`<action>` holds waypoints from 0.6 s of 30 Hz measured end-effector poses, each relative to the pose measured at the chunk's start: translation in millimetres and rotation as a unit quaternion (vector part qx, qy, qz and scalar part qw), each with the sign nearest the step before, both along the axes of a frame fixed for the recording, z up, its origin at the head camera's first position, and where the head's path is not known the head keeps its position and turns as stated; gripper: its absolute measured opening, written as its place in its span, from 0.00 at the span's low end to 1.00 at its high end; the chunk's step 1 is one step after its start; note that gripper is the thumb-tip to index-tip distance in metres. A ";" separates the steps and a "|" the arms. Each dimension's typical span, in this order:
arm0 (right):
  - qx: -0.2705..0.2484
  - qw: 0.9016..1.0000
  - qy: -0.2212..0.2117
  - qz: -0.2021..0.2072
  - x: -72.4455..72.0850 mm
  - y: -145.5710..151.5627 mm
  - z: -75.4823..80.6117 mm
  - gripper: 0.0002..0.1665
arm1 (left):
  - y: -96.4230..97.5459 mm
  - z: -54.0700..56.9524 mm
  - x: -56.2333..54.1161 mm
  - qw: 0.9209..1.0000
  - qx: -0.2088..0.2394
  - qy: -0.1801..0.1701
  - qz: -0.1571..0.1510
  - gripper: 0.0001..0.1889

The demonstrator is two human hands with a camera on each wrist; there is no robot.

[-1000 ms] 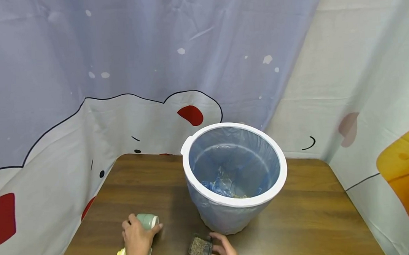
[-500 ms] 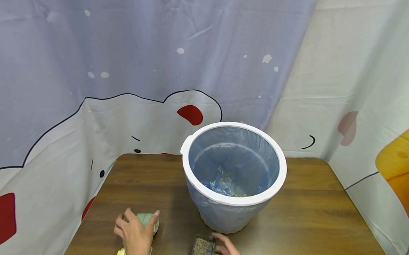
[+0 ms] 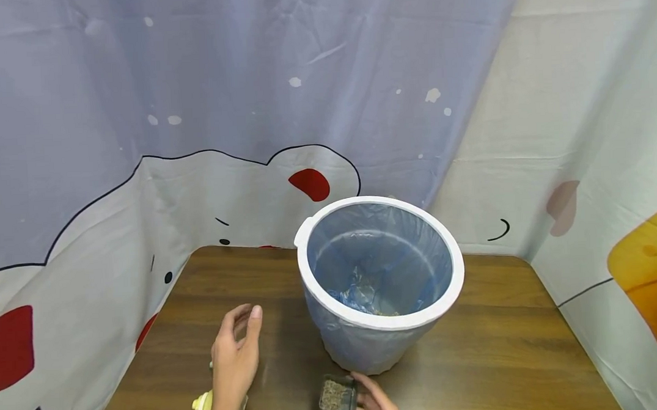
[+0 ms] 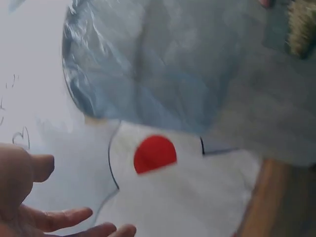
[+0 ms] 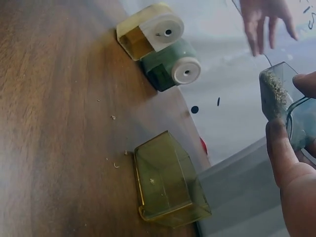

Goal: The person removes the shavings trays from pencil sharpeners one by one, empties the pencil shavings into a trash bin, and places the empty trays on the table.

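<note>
My right hand (image 3: 374, 402) pinches a small clear green shavings drawer (image 5: 296, 111) from a pencil sharpener, with pencil shavings (image 3: 332, 395) inside. It is close by the front of the trash bin (image 3: 362, 347). My left hand (image 3: 237, 349) is raised over the table left of the bin, fingers apart and holding nothing. In the right wrist view, a green pencil sharpener (image 5: 173, 64) and a yellow pencil sharpener (image 5: 150, 32) lie side by side. The left hand and forearm hide most of them in the head view.
A clear yellow drawer (image 5: 170, 182) lies on the wooden table (image 5: 59, 123), with a few loose shavings (image 5: 113, 117) near it. The bin has a white rim (image 3: 303, 264) and a bluish plastic liner (image 3: 386, 257). Printed cloth (image 3: 191, 82) hangs behind and beside the table.
My left hand has let go of the green pencil sharpener and lifted away from it, up and forward. The right hand, still holding the drawer, has shifted slightly right.
</note>
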State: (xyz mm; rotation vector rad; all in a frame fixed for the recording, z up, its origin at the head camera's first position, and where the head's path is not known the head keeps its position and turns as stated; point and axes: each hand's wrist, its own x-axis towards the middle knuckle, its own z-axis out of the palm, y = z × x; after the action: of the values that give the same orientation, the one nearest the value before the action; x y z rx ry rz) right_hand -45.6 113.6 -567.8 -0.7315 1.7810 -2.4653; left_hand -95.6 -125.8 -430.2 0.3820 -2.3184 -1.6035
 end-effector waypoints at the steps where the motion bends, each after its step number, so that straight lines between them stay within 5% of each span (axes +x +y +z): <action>1: -0.006 1.000 -0.001 0.004 -0.6 1.2 -1.7 0.44 | 1.7 3.6 -1.7 1.000 0.010 0.004 -0.017 0.27; 9: -0.044 0.999 0.010 0.028 -0.9 7.4 -3.5 0.43 | 27.0 25.8 -18.0 0.982 0.113 0.126 -0.086 0.19; 18: 0.001 1.000 -0.027 -0.008 1.9 1.3 12.5 0.40 | 57.5 34.7 -34.3 0.978 0.121 0.114 -0.129 0.29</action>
State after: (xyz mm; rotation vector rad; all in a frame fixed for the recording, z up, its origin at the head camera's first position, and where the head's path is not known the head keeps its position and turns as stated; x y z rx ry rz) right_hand -43.8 114.9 -555.2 -0.6460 1.7769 -2.4679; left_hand -129.8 -68.3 -395.4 -0.0561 -2.0736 -1.9458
